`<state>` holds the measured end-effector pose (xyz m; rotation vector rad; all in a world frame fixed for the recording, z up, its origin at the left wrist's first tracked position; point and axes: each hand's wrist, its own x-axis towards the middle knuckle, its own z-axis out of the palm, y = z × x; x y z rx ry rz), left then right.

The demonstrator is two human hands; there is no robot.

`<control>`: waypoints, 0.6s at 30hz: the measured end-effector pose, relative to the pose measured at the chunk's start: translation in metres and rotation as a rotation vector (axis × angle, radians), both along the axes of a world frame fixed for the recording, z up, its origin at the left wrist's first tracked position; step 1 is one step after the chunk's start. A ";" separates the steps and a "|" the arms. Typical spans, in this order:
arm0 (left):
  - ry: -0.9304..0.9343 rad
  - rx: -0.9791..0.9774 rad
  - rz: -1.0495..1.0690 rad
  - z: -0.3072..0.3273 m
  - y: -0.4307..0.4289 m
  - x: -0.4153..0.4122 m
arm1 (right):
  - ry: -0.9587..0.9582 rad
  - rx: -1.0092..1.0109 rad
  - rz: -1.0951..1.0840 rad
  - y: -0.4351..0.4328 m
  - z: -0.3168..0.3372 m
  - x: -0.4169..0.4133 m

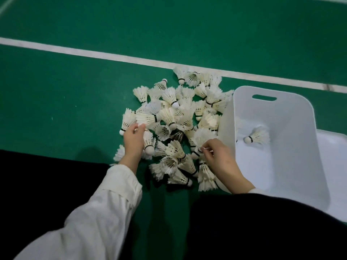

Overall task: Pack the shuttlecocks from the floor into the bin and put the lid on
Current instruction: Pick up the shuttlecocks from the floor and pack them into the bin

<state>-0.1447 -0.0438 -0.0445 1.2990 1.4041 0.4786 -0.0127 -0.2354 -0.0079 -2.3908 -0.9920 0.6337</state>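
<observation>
A pile of several white feather shuttlecocks (180, 117) lies on the green court floor. To its right stands a white plastic bin (300, 166) with a handle slot in its far wall; one shuttlecock (258, 136) lies inside. My left hand (133, 141) reaches into the pile's left edge, its fingers curled round the feathers of a shuttlecock (127, 121). My right hand (219, 156) pinches a shuttlecock (201, 139) at the pile's right side, close to the bin's near wall. A flat white lid (336, 152) lies under or behind the bin on the right.
A white court line (93, 53) runs across the floor beyond the pile. My dark trouser legs (262, 228) fill the lower frame on both sides. Green floor stretches to the left of the pile.
</observation>
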 end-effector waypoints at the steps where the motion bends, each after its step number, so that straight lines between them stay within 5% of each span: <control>1: -0.040 0.024 -0.013 0.007 -0.008 0.000 | -0.003 0.045 -0.022 -0.001 0.000 0.000; 7: -0.111 0.141 -0.289 0.055 -0.057 0.010 | 0.124 0.342 -0.235 -0.010 0.021 -0.003; 12: -0.128 0.305 -0.529 0.101 -0.081 0.047 | 0.018 0.556 -0.535 -0.045 0.052 0.031; 18: -0.134 0.331 -0.770 0.115 -0.117 0.102 | -0.064 0.306 -0.682 -0.091 0.034 0.090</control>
